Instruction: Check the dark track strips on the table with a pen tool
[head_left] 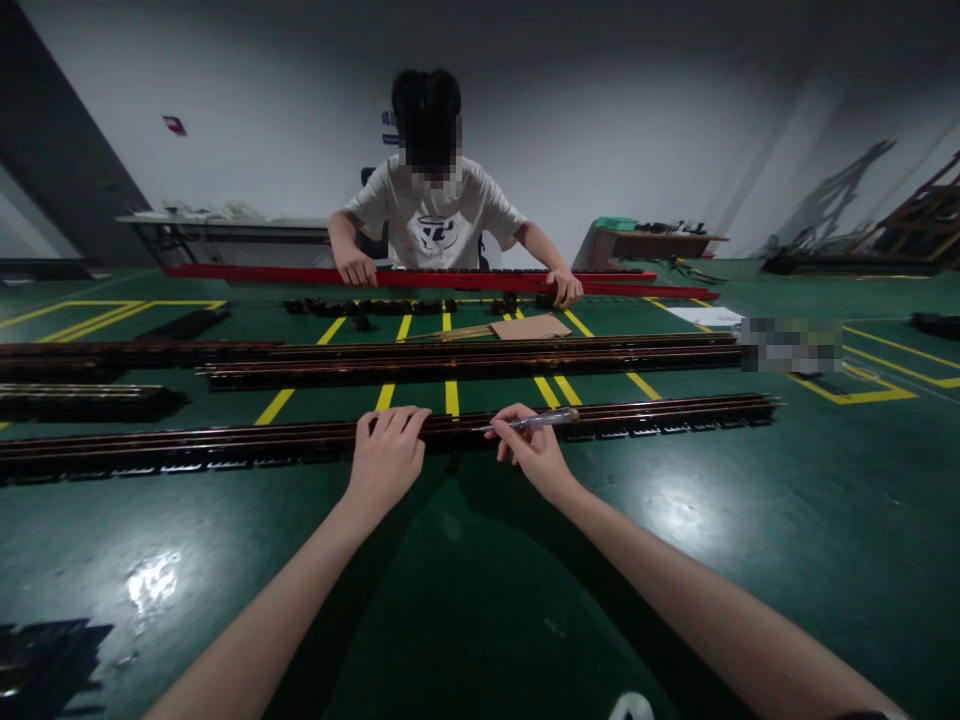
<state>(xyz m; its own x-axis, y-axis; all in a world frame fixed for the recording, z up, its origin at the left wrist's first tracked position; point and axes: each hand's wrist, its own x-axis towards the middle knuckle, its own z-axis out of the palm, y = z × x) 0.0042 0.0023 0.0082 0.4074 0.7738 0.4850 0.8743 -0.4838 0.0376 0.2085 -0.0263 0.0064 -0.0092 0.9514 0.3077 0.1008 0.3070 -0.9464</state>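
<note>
A long dark rail (247, 440) with thin lengthwise strips lies across the green floor in front of me. Over its middle, my left hand (388, 455) has its fingers curled onto the far side, gripping it. To the right, my right hand (534, 450) pinches a small screwdriver (534, 421) with a see-through handle. Its thin shaft points left, its tip close to the rail's top. Whether the tip touches the rail I cannot tell.
More dark rails (465, 360) lie beyond, with shorter ones (82, 402) at the left. Brown cardboard (531, 327) lies past them. A co-worker (442, 215) opposite holds a long red bar (285, 275). Dark parts (45, 660) are at the lower left.
</note>
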